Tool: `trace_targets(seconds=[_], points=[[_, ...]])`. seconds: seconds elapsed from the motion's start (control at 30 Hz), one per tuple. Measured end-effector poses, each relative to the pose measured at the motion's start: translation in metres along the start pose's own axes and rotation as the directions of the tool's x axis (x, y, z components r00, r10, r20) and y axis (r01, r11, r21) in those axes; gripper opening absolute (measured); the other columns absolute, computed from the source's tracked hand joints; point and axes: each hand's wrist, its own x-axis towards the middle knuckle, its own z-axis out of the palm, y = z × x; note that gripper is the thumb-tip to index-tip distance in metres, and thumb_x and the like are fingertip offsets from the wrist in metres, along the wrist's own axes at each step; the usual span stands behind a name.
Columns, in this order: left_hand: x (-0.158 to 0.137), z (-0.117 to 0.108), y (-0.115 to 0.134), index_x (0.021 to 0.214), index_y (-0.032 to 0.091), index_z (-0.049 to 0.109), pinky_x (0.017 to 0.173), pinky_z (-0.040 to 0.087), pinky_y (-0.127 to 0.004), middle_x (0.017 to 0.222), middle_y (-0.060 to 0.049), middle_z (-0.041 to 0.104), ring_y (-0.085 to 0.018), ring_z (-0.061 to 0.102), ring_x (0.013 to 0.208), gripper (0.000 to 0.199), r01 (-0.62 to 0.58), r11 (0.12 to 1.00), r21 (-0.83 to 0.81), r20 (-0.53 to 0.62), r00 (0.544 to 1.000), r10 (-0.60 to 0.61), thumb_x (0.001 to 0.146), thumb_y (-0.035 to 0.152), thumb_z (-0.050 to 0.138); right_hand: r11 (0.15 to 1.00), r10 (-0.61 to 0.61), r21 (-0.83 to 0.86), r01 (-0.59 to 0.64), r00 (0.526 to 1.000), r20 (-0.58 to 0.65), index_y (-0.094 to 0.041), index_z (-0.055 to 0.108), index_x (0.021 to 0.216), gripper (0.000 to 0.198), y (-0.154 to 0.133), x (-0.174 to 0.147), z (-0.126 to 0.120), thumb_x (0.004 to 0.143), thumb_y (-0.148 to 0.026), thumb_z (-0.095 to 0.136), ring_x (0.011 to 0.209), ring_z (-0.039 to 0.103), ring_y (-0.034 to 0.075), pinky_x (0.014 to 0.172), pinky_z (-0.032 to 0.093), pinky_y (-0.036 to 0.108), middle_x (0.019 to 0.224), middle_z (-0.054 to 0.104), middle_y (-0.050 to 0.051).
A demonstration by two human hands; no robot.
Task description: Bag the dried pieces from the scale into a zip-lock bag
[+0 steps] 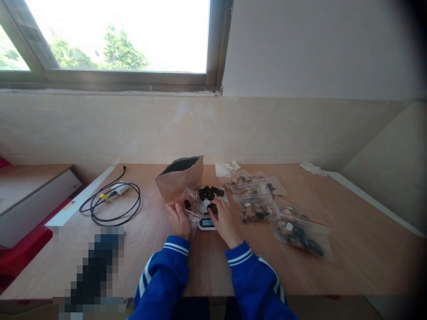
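My left hand (179, 220) pinches the edge of a clear zip bag (191, 198), its mouth tilted toward the scale; a dark piece shows inside the bag. My right hand (225, 221) reaches over a small white digital scale (202, 224), its fingers curled round a dark brown dried piece (212, 207). Several more dark dried pieces (207, 193) lie heaped on the far part of the scale. Right behind the zip bag a brown paper pouch (182, 180) stands upright with its top open. What the scale's display reads is too small to make out.
Several filled zip bags (256, 209) lie to the right of the scale, one (302, 235) nearer me. On the left are a coiled black cable (96, 218) with a white adapter (120, 188) and a blurred-out dark object (95, 266). Crumpled white paper (231, 166) rests near the wall.
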Motion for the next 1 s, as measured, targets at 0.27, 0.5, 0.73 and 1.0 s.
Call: trace_targets(seconds=[0.27,0.5,0.73,1.0], points=[[0.000,-0.001,0.003,0.094,0.019,0.047,0.062,0.047,-0.034,0.077,-0.009,0.064,-0.023,0.063,0.067,0.027,-0.001,1.000,-0.009,-0.001,1.000,0.001,0.094,0.041,0.033,0.978,0.053,0.206,-0.044,0.998,-0.039,-0.021,0.063,0.093,0.012,0.012,0.003,0.000,0.087,-0.019,0.053,0.093,0.060,0.024,0.082,0.049,0.038,0.094,0.067,0.008],[0.000,0.001,-0.001,0.094,0.019,0.046,0.063,0.046,-0.033,0.075,-0.007,0.063,-0.022,0.062,0.066,0.026,0.008,1.000,-0.026,0.019,1.000,-0.008,0.095,0.042,0.033,0.976,0.114,0.196,-0.098,0.991,-0.076,-0.022,0.066,0.089,0.016,0.012,0.004,-0.002,0.088,-0.022,0.050,0.091,0.059,0.025,0.083,0.047,0.040,0.092,0.069,0.008],[-0.001,-0.001,0.003,0.094,0.019,0.047,0.060,0.045,-0.032,0.075,-0.007,0.063,-0.022,0.062,0.065,0.024,0.003,1.000,-0.016,0.030,1.000,-0.003,0.094,0.038,0.034,0.887,0.273,0.416,-0.200,0.954,-0.124,-0.018,0.065,0.096,0.019,-0.025,0.029,-0.018,0.086,-0.030,0.054,0.089,0.063,0.024,0.082,0.050,0.039,0.097,0.070,0.010],[0.000,0.001,-0.004,0.099,0.018,0.048,0.063,0.048,-0.034,0.083,-0.010,0.066,-0.023,0.065,0.071,0.034,0.000,0.999,-0.054,0.033,0.999,0.002,0.093,0.047,0.031,0.875,0.065,0.445,-0.190,0.958,0.279,-0.021,0.071,0.098,0.025,-0.074,0.044,-0.034,0.078,-0.014,0.059,0.083,0.068,0.021,0.079,0.054,0.037,0.095,0.074,0.005]])
